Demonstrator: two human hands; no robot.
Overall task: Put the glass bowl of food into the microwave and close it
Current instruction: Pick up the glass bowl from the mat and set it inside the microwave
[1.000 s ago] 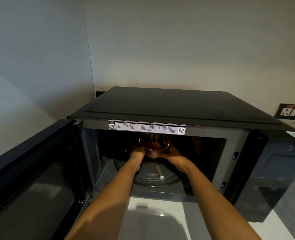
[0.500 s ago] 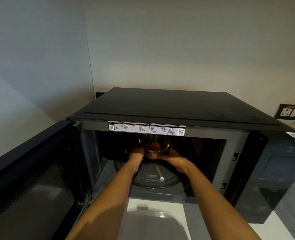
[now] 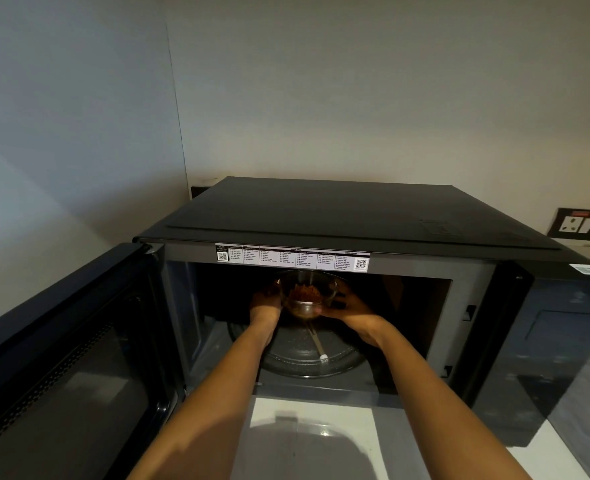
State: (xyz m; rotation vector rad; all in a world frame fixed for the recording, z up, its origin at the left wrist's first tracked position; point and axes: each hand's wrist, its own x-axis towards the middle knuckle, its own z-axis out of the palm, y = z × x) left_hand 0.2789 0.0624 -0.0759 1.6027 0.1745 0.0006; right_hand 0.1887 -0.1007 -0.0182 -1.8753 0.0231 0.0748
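Inside the open cavity of the black microwave (image 3: 356,209), both hands reach forward and hold the glass bowl (image 3: 307,296) between them. That bowl sits high in the cavity, just under the top edge of the opening and above the round glass turntable (image 3: 307,355); whether its base touches the turntable cannot be told, as the interior is dark. Brownish food (image 3: 304,292) shows in the bowl. The left hand (image 3: 266,303) cups the bowl's left side, its grip closed around the glass, with fingers partly lost in shadow. The right hand (image 3: 350,306) wraps the right side and underside, its grip likewise closed on the bowl. Both bare forearms run from the bottom of the view into the opening.

A thin rod with a white tip (image 3: 318,344) lies across the turntable, pointing toward the front. The microwave door (image 3: 61,358) is swung fully open at the left, its window facing up and right. A white label strip (image 3: 292,257) with printed tables and two QR codes runs along the top of the frame. The microwave stands on a pale desk (image 3: 286,410), pushed toward the back left corner where two walls meet. A wall socket (image 3: 577,224) is mounted on the back wall, beyond the microwave's right rear corner.
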